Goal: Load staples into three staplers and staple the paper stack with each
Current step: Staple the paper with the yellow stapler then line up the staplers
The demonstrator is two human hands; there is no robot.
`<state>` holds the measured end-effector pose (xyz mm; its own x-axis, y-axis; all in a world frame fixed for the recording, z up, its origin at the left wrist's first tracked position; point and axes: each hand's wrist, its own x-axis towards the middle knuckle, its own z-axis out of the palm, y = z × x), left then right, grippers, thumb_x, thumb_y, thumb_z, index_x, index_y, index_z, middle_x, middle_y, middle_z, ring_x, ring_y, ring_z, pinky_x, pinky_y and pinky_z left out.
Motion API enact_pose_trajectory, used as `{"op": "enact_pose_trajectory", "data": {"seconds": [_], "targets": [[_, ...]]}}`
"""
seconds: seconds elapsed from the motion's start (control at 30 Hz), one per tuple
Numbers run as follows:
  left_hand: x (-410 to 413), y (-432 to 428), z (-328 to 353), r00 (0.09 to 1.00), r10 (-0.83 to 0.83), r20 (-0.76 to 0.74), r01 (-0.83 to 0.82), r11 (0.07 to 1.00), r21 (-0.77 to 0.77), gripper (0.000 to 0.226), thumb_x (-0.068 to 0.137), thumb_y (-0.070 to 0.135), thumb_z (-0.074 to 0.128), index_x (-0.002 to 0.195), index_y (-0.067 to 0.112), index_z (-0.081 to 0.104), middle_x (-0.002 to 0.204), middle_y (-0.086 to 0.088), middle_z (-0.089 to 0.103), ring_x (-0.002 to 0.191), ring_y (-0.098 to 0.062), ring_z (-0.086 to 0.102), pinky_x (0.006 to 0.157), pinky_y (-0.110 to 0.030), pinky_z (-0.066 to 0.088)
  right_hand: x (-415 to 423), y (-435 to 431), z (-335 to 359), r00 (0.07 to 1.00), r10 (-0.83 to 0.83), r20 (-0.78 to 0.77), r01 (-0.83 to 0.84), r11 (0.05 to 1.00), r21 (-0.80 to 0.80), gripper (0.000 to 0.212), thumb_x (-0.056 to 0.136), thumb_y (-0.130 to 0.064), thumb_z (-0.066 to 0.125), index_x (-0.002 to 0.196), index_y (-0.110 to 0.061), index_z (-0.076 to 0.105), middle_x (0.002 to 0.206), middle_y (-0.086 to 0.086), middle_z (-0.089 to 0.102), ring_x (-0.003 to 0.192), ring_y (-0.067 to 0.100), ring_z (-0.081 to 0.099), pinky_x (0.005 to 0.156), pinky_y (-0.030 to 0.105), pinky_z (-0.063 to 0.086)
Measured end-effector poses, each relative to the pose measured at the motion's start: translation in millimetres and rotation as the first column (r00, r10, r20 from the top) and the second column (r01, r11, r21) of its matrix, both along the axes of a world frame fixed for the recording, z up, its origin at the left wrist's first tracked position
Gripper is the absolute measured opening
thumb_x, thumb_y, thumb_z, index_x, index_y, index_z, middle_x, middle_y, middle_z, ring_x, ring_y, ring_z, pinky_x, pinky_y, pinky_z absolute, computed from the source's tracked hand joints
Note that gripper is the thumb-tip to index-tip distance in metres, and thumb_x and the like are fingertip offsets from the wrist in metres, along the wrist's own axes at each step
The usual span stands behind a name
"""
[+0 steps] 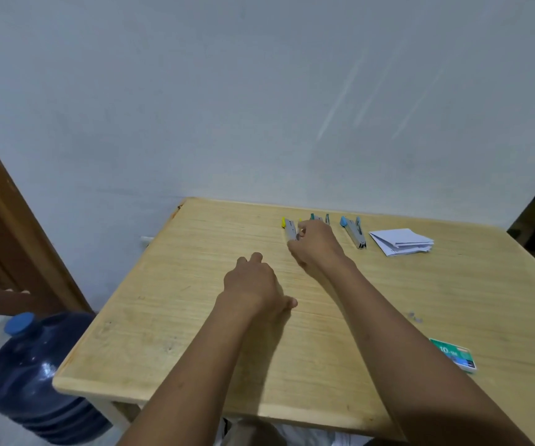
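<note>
Three small staplers lie in a row at the far side of the wooden table [195, 317]: a yellow-tipped stapler [288, 228], a green-tipped stapler [319, 217] and a blue-tipped stapler [354, 231]. My right hand [316, 246] reaches over the yellow-tipped stapler, its fingers curled round the stapler's near end, and partly hides the green one. Nearer to me, my left hand [253, 284] rests on the table with loosely curled fingers and holds nothing. A folded white paper stack [401, 241] lies right of the staplers. A green staple box [454, 354] sits at the near right.
A few loose staples [415, 317] lie on the table right of my right forearm. A dark blue water jug [34, 375] with a blue cap stands on the floor left of the table. The wall runs right behind the table's far edge.
</note>
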<state>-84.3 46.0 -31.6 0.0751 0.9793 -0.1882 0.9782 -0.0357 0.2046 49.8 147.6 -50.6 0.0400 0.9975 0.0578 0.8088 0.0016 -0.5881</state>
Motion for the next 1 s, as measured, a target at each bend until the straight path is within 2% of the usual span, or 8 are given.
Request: {"op": "enact_pose_trajectory", "data": {"seconds": [0.17, 0.27, 0.43, 0.67, 0.77, 0.83, 0.93, 1.0], "targets": [[0, -1, 1, 1.000, -0.012, 0.002, 0.012, 1.000, -0.007, 0.063, 0.081, 0.065, 0.062, 0.122, 0.017, 0.064, 0.133, 0.000, 0.040, 0.126, -0.021, 0.036, 0.094, -0.037, 0.044, -3, 5, -10, 0.998, -0.032, -0.056, 0.034, 0.999, 0.029, 0.031, 0.087, -0.021, 0.067, 0.066, -0.015, 0.045, 0.062, 0.000, 0.046, 0.052, 0.016, 0.043, 0.052, 0.029, 0.035], [0, 0, 1, 1.000, -0.012, 0.005, 0.012, 1.000, -0.013, 0.063, 0.081, 0.064, 0.062, 0.123, 0.018, 0.064, 0.135, 0.000, 0.039, 0.128, -0.022, 0.035, 0.095, -0.038, 0.044, -8, 9, -14, 0.996, -0.081, -0.037, 0.083, 0.994, 0.066, 0.023, 0.088, -0.030, 0.067, 0.075, -0.012, 0.060, 0.066, -0.001, 0.057, 0.057, 0.015, 0.053, 0.050, 0.026, 0.036], [0, 1, 1, 1.000, -0.010, -0.009, 0.009, 1.000, -0.018, 0.065, 0.081, 0.065, 0.062, 0.126, 0.019, 0.063, 0.139, 0.000, 0.038, 0.129, -0.022, 0.034, 0.093, -0.038, 0.044, -16, 11, -16, 0.986, -0.164, 0.007, 0.163, 0.984, 0.067, 0.029, 0.090, -0.043, 0.064, 0.078, -0.016, 0.065, 0.068, -0.002, 0.064, 0.061, 0.016, 0.059, 0.051, 0.025, 0.033], [-1, 1, 0, 1.000, 0.011, 0.005, -0.011, 1.000, -0.021, 0.062, 0.080, 0.064, 0.063, 0.123, 0.019, 0.065, 0.136, 0.000, 0.039, 0.129, -0.021, 0.034, 0.090, -0.036, 0.043, -17, -4, -1, 0.992, -0.129, -0.017, 0.129, 0.991, 0.027, 0.035, 0.090, -0.045, 0.064, 0.067, -0.020, 0.058, 0.057, -0.006, 0.055, 0.057, 0.018, 0.056, 0.052, 0.026, 0.037], [-1, 2, 1, 1.000, 0.018, 0.009, -0.018, 1.000, -0.021, 0.061, 0.080, 0.065, 0.063, 0.121, 0.020, 0.065, 0.132, -0.001, 0.040, 0.128, -0.022, 0.035, 0.090, -0.037, 0.042, -4, -39, 19, 0.997, -0.053, -0.060, 0.057, 0.995, 0.077, 0.022, 0.089, -0.050, 0.062, 0.088, -0.028, 0.064, 0.079, -0.012, 0.064, 0.078, 0.013, 0.063, 0.065, 0.029, 0.047], [-1, 2, 2, 1.000, 0.022, 0.009, -0.022, 1.000, -0.022, 0.064, 0.078, 0.067, 0.063, 0.122, 0.020, 0.064, 0.133, -0.001, 0.040, 0.129, -0.023, 0.035, 0.092, -0.038, 0.041, 13, -74, 34, 0.996, -0.021, -0.092, 0.034, 0.990, 0.139, 0.026, 0.089, -0.052, 0.062, 0.104, -0.031, 0.067, 0.095, -0.018, 0.066, 0.085, 0.005, 0.061, 0.073, 0.029, 0.048], [-3, 1, 3, 0.999, 0.032, -0.001, -0.032, 0.999, -0.016, 0.069, 0.077, 0.070, 0.062, 0.127, 0.022, 0.061, 0.135, -0.002, 0.040, 0.130, -0.024, 0.035, 0.095, -0.041, 0.040, 52, -134, 45, 0.984, -0.004, -0.180, 0.039, 0.981, 0.189, 0.019, 0.087, -0.048, 0.066, 0.101, -0.037, 0.068, 0.092, -0.024, 0.067, 0.072, 0.001, 0.058, 0.070, 0.026, 0.049], [-2, -1, 3, 0.999, 0.031, -0.010, -0.032, 0.999, -0.015, 0.066, 0.078, 0.069, 0.061, 0.126, 0.023, 0.061, 0.133, -0.003, 0.042, 0.129, -0.025, 0.037, 0.093, -0.041, 0.040, 87, -171, 45, 0.976, -0.031, -0.213, 0.078, 0.974, 0.213, 0.015, 0.086, -0.043, 0.070, 0.099, -0.037, 0.070, 0.092, -0.022, 0.068, 0.075, 0.000, 0.060, 0.070, 0.025, 0.049]]}}
